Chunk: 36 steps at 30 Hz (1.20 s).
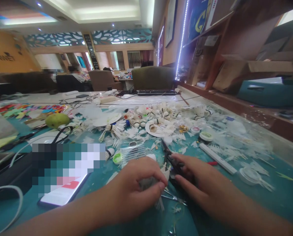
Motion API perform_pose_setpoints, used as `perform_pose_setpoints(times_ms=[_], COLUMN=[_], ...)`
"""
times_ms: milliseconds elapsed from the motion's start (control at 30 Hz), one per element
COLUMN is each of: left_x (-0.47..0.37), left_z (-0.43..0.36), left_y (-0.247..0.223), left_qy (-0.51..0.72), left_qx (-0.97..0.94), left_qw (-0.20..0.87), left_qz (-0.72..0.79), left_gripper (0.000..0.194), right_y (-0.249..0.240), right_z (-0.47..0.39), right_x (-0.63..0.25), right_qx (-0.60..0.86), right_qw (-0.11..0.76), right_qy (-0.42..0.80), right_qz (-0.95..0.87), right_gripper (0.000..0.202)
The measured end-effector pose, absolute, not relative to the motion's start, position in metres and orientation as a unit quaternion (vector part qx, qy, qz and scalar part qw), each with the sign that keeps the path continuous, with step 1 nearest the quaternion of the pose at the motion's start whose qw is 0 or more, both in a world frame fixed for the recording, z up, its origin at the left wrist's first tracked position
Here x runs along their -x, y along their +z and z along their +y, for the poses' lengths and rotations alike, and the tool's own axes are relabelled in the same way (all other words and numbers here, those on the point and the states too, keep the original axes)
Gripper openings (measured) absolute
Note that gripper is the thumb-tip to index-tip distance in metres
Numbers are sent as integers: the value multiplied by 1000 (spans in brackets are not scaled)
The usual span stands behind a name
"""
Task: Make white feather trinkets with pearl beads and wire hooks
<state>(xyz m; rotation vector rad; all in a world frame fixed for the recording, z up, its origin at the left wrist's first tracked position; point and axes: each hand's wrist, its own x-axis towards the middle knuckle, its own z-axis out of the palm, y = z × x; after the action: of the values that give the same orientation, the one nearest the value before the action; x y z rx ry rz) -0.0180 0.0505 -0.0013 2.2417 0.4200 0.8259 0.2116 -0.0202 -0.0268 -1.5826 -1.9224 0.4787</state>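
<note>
My left hand [138, 183] is closed, thumb and forefinger pinched on a small pale feather piece [165, 172]. My right hand [202, 180] is wrapped around dark-handled scissors [170, 157], their tips pointing away from me. The scissors are right beside the feather piece; whether they touch it I cannot tell. Below my fingertips, metal tweezers [174, 197] lie on the green mat. Beyond my left hand is a sheet of small pearl-like beads [134, 153], next to a small tub of green stuff [117, 158].
Shuttlecocks [166, 115] and loose white feathers [225, 149] cover the far part of the table. A phone [63, 193] on a dark stand is at left, near a green fruit [57, 120]. A white bar [217, 158] and a round clear container [248, 175] lie at right.
</note>
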Motion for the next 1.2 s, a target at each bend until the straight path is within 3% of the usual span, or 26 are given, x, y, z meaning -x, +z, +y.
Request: perform_pose_setpoints(times_ms=[133, 367, 500, 833, 967, 1067, 1200], left_x=[17, 16, 16, 22, 23, 24, 26], left_z=[50, 47, 50, 61, 58, 56, 56], left_y=[-2, 5, 4, -3, 0, -4, -6], left_qy=[309, 234, 224, 308, 336, 359, 461], left_qx=[-872, -917, -921, -857, -842, -839, -778], left_qw=[349, 308, 308, 279, 231, 188, 250], left_qz=[152, 95, 86, 305, 353, 363, 347], left_gripper=[16, 18, 19, 18, 18, 30, 33], right_y=[-23, -15, -12, -14, -18, -20, -19], right_z=[-27, -28, -29, -24, -22, -23, -28], right_x=[-211, -202, -202, -211, -210, -210, -210], right_qx=[543, 516, 525, 493, 447, 393, 324], right_qw=[328, 337, 347, 489, 505, 510, 504], right_qy=[125, 257, 268, 166, 129, 104, 64], right_qz=[-763, -745, -729, -700, -727, -758, -798], right_gripper=[34, 14, 17, 10, 10, 13, 16])
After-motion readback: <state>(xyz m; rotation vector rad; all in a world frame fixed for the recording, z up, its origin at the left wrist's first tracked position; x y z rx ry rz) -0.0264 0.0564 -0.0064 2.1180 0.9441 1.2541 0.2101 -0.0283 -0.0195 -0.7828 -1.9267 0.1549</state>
